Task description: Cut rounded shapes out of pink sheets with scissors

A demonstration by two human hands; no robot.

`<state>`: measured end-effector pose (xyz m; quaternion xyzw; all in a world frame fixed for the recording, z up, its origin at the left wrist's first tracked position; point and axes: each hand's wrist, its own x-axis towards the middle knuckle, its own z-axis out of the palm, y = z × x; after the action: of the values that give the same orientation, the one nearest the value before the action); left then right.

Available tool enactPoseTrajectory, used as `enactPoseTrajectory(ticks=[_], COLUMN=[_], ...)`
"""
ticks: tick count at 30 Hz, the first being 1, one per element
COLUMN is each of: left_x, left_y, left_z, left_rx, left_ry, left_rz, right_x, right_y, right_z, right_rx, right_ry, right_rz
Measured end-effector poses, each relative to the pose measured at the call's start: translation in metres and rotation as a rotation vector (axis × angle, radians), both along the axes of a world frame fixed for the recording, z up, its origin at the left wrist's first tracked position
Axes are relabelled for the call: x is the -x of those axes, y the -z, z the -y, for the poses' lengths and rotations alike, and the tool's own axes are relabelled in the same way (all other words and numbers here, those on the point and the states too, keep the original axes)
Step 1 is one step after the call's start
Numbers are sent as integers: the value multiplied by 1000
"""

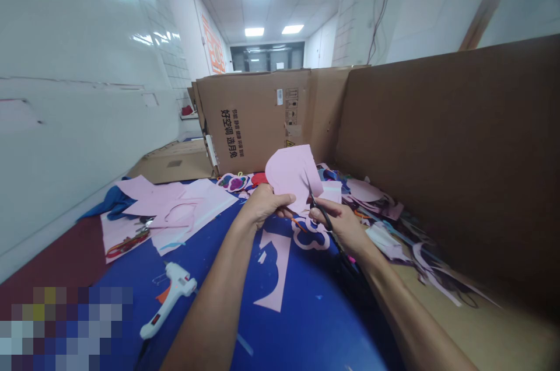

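Observation:
My left hand [265,206] pinches the lower left edge of a pink sheet [286,170], thumb on top. The sheet has a rounded left side and straighter top and right edges. In my right hand [341,222] is a pair of black-handled scissors [322,214], their blades at the sheet's right part. Below the hands, a pink offcut [280,272] with a curved inner edge lies on the blue table surface [306,324]. A flower-shaped pink outline [300,240] rests just under the scissors.
A white glue gun [172,295] lies at the left. Pink sheets [161,202] and red-handled scissors [129,244] are behind it. Cardboard walls [258,120] stand at the back and right. Paper scraps [394,242] pile up along the right, and decorated flower pieces [231,182] sit at the back.

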<state>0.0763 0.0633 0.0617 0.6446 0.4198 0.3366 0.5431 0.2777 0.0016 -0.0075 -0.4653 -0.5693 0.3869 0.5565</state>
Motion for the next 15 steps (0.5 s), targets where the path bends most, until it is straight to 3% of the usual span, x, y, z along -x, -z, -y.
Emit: enactPoseTrajectory(ticks=[15], left_x=[2], left_y=[1], left_z=[-1], left_rx=[8], left_ry=[-3], left_rz=[2], right_x=[2], right_y=[-6], right_z=[4], right_rx=[6], right_ry=[14], right_rz=[39])
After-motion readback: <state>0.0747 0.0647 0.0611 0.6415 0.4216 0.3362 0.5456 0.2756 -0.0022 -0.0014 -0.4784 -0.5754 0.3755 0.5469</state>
